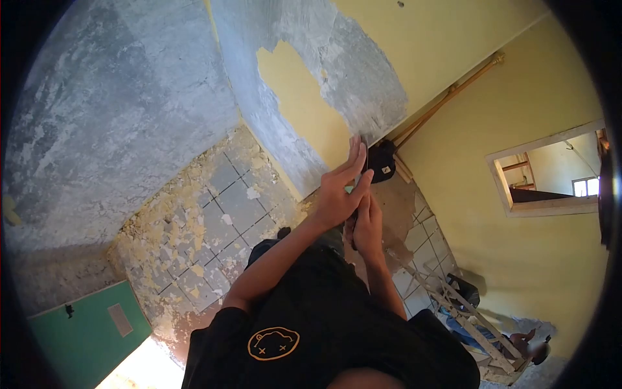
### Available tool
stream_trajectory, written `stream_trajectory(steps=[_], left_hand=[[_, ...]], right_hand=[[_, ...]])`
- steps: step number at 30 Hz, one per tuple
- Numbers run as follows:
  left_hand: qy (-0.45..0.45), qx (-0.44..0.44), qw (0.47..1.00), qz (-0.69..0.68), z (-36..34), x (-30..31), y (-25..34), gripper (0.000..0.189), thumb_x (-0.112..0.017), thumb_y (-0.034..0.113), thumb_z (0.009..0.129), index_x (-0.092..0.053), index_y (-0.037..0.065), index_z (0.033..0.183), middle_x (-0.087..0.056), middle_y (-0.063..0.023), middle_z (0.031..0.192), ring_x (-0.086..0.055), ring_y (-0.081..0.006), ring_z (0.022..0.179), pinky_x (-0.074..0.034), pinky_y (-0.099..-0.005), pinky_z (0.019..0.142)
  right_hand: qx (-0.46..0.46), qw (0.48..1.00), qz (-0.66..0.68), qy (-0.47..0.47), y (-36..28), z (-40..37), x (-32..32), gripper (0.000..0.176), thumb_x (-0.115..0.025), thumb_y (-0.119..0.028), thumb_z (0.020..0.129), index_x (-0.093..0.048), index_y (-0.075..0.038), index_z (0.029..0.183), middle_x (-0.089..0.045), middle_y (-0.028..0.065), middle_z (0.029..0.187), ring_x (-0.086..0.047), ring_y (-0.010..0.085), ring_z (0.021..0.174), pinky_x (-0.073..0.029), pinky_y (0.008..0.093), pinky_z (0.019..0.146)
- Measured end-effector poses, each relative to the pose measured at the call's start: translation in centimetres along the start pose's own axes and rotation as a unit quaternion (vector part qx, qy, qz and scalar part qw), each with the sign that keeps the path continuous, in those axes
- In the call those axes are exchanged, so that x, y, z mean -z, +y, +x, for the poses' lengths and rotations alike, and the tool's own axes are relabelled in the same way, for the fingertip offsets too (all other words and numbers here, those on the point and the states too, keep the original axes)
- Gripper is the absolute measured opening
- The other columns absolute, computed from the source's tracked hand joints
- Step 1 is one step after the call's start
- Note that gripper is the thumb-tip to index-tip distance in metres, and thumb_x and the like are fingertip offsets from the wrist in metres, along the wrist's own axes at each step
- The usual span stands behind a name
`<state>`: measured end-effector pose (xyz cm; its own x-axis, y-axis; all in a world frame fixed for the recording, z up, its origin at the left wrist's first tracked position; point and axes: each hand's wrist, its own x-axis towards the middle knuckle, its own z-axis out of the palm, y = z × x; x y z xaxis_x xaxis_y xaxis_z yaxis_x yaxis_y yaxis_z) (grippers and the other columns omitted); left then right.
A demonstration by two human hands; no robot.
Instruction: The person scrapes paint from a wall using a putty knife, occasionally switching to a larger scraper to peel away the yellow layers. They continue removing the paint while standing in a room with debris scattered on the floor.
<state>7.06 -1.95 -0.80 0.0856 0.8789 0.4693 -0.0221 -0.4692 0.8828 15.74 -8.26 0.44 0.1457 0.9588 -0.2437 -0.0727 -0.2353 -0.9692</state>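
Observation:
My left hand [340,196] is raised at the lower edge of the partly stripped wall [363,78], its fingers stretched out beside a thin dark tool whose shape is mostly hidden. Just right of it and lower, my right hand [368,228] is closed round the dark handle of that tool, with the thumb pointing up. A patch of yellow paint [301,97] remains on this wall between bare grey areas. Behind the hands hangs or lies a black item [382,162] with a small white label.
Paint flakes cover the tiled floor [243,217] at left. A stepladder [463,318] stands at lower right near another person [528,343]. A green door [91,330] is at lower left, a framed opening [547,170] at right, and wooden poles [447,97] lean in the corner.

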Motion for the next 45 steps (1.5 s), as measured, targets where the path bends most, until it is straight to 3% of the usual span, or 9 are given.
stream_trajectory(steps=[2,5,14,19,21,25,31,39,45], left_hand=[[0.001,0.041,0.998,-0.037,0.1,0.1,1.4,0.047,-0.06,0.009,0.09,-0.048,-0.005,0.133,-0.038,-0.0246,0.144,-0.036,-0.032,0.136,-0.036,-0.0346,0.106],[-0.001,-0.017,1.0,0.018,0.3,-0.5,-0.1,0.048,-0.06,0.009,0.09,-0.047,-0.005,0.134,-0.037,-0.0255,0.144,-0.036,-0.0324,0.135,-0.036,-0.0348,0.106],[0.002,-0.03,0.999,0.035,0.5,-0.4,0.0,0.046,-0.057,0.009,0.092,-0.046,-0.007,0.133,-0.039,-0.0275,0.142,-0.037,-0.0328,0.135,-0.037,-0.035,0.106],[-0.006,0.014,1.0,-0.004,0.2,0.3,0.8,0.046,-0.056,0.009,0.093,-0.045,-0.007,0.134,-0.039,-0.0264,0.143,-0.037,-0.0329,0.135,-0.037,-0.0341,0.105],[0.006,-0.071,0.996,0.048,0.2,-0.6,0.7,0.046,-0.056,0.009,0.093,-0.045,-0.007,0.134,-0.04,-0.0268,0.142,-0.039,-0.0334,0.133,-0.04,-0.0336,0.102],[0.028,0.003,0.999,0.028,1.7,0.3,-0.6,0.045,-0.056,0.007,0.092,-0.045,-0.008,0.133,-0.041,-0.0281,0.14,-0.043,-0.0344,0.13,-0.041,-0.0342,0.101],[0.011,-0.042,0.999,0.025,0.3,-0.6,0.3,0.046,-0.056,0.007,0.092,-0.044,-0.008,0.134,-0.037,-0.0286,0.143,-0.039,-0.0348,0.133,-0.04,-0.0345,0.102],[-0.004,-0.04,0.999,0.033,0.4,-0.6,0.5,0.047,-0.055,0.007,0.092,-0.042,-0.008,0.135,-0.033,-0.0278,0.146,-0.035,-0.0362,0.136,-0.039,-0.0349,0.103],[-0.014,-0.03,0.999,0.015,0.2,0.3,-0.4,0.05,-0.055,0.008,0.093,-0.04,-0.007,0.138,-0.032,-0.0268,0.147,-0.031,-0.0353,0.138,-0.04,-0.0358,0.103]], right_hand=[[-0.008,1.0,0.008,0.001,-0.5,-1.4,0.0,0.034,-0.034,-0.034,0.105,-0.052,-0.005,0.104,-0.045,-0.0023,0.061,-0.037,0.005,0.04,-0.03,0.0219,0.035],[-0.006,1.0,0.017,0.0,-0.7,-0.1,0.2,0.034,-0.034,-0.033,0.105,-0.052,-0.004,0.105,-0.044,-0.0025,0.06,-0.036,0.005,0.039,-0.03,0.0217,0.035],[0.015,1.0,0.011,0.002,-0.5,0.2,-0.1,0.034,-0.034,-0.032,0.105,-0.052,-0.004,0.103,-0.044,-0.0029,0.06,-0.038,0.0045,0.04,-0.03,0.0216,0.036],[0.026,0.999,-0.028,-0.008,-0.3,-0.2,-0.2,0.033,-0.035,-0.032,0.105,-0.052,-0.004,0.1,-0.045,-0.0031,0.062,-0.039,0.0038,0.043,-0.031,0.0216,0.038],[0.063,0.997,-0.026,0.041,0.3,-0.3,0.2,0.034,-0.035,-0.031,0.104,-0.052,-0.003,0.099,-0.046,-0.0031,0.063,-0.039,0.0043,0.045,-0.032,0.0224,0.039],[0.001,1.0,-0.013,-0.015,-0.1,1.6,0.4,0.034,-0.037,-0.03,0.104,-0.054,0.0,0.105,-0.05,-0.0016,0.069,-0.043,0.0047,0.05,-0.034,0.0227,0.043],[0.052,0.997,-0.054,0.025,0.8,0.4,1.0,0.033,-0.038,-0.028,0.104,-0.053,0.0,0.11,-0.05,-0.0008,0.07,-0.044,0.0047,0.054,-0.035,0.0223,0.047],[-0.006,0.999,-0.025,0.024,-0.7,-0.7,1.1,0.032,-0.038,-0.029,0.104,-0.054,-0.001,0.106,-0.05,-0.0018,0.068,-0.042,0.0053,0.051,-0.035,0.0224,0.045],[0.04,0.997,-0.062,0.037,0.3,-0.1,0.1,0.036,-0.037,-0.032,0.104,-0.054,-0.001,0.109,-0.051,-0.0009,0.068,-0.043,0.0044,0.051,-0.035,0.0228,0.044]])
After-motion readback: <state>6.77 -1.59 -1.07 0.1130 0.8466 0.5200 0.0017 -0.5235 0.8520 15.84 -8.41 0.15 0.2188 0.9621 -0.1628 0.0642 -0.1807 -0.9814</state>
